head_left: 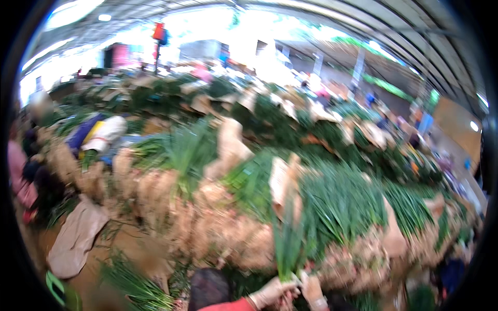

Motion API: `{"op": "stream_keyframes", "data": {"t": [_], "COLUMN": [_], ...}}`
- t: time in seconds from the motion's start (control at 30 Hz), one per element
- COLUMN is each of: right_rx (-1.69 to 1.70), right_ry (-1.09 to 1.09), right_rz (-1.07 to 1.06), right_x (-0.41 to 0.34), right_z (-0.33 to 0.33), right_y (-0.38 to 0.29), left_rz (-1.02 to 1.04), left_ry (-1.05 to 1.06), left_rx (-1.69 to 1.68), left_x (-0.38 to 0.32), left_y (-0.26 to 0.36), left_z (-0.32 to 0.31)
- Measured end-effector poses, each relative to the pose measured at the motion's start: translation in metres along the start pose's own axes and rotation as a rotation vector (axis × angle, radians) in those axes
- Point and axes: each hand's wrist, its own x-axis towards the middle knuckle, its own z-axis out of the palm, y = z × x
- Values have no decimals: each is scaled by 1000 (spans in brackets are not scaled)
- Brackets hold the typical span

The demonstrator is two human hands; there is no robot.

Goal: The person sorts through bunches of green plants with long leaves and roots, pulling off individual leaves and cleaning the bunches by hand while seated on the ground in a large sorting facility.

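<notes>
My left hand [272, 291], in a pale glove and below a red sleeve, is closed around the lower stalks of a bunch of green onions [288, 248]. The long green leaves stand up and away from me, and reddish root ends hang under the grip. My right hand [312, 289] is against the base of the same bunch, close beside the left one. Blur hides whether its fingers hold anything. Just beyond both hands is a long heap of green onions [342, 202], its pale, straw-like root ends [237, 233] turned towards me.
Loose green onions [136, 283] lie on the brown floor at lower left, near a tan sack [78, 241]. Rolled purple, yellow and white sacks [103, 134] rest on the heap. A person in pink [21, 175] is at the left edge. More onion rows stretch back under a metal roof.
</notes>
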Motion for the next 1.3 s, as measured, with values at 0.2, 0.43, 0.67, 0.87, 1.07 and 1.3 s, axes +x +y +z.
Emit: {"op": "stream_keyframes", "data": {"t": [0.2,0.43,0.67,0.87,1.07,1.3], "right_rx": [-495,-166,-346,-352,-401,66], "right_ry": [130,-726,468,469,653,283], "right_rz": [251,408,623,503,232,58], "right_x": [25,-11,37,44,9,-42], "right_z": [30,-29,-111,-101,-91,-25], "right_y": [-7,-15,67,102,35,-39], "left_rz": [-71,80,-80,-50,-47,6], "left_ry": [192,172,62,99,127,172], "left_rx": [93,-165,-219,-141,-174,-123], "left_x": [0,6,9,15,23,37], "left_y": [-4,-7,-5,-2,-15,-31], "left_z": [-22,-7,-7,-14,-19,-20]}}
